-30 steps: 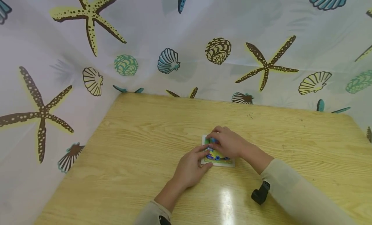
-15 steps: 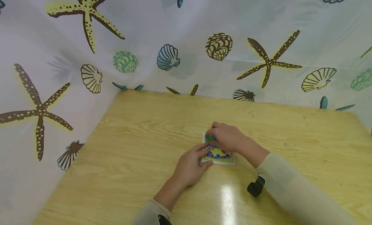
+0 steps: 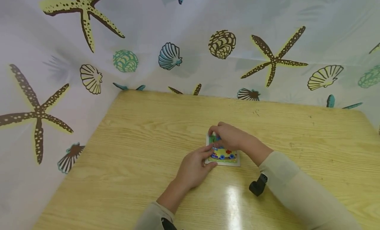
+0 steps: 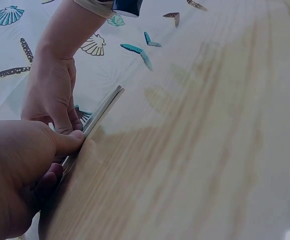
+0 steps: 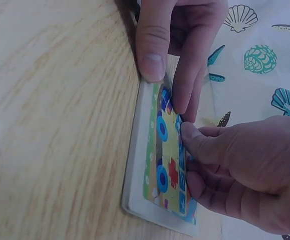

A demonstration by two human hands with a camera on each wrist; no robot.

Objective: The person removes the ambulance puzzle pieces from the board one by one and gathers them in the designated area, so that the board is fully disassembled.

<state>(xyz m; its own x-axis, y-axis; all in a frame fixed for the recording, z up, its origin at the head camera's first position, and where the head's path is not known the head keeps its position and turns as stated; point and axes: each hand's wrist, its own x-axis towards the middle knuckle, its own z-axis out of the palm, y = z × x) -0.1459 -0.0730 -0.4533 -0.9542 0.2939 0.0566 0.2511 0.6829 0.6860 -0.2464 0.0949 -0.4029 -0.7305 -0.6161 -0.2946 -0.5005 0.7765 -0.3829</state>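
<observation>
A small jigsaw puzzle (image 3: 223, 163) with a yellow ambulance picture lies in a white frame (image 5: 133, 185) on the table. My left hand (image 3: 194, 167) holds its left side, thumb (image 5: 154, 62) at the near edge and fingers reaching over the picture. In the left wrist view that thumb presses against the thin edge of the frame. Over the far part of the picture, my right hand (image 3: 233, 136) has its fingers curled down, thumb and fingertips pinching at a blue-and-green puzzle piece (image 3: 213, 138), which they mostly hide. The right thumb (image 5: 202, 145) sits close to the left fingertips.
The wooden table (image 3: 142, 134) extends around the puzzle. A white cloth (image 3: 190, 25) printed with starfish and shells hangs behind the table and along its left side. A black wrist camera (image 3: 258, 185) juts from the right sleeve.
The right hand has shifted slightly left and away from me across the picture, uncovering more of the ambulance with its red cross. The left hand stays at the left side; the head view has tilted a little.
</observation>
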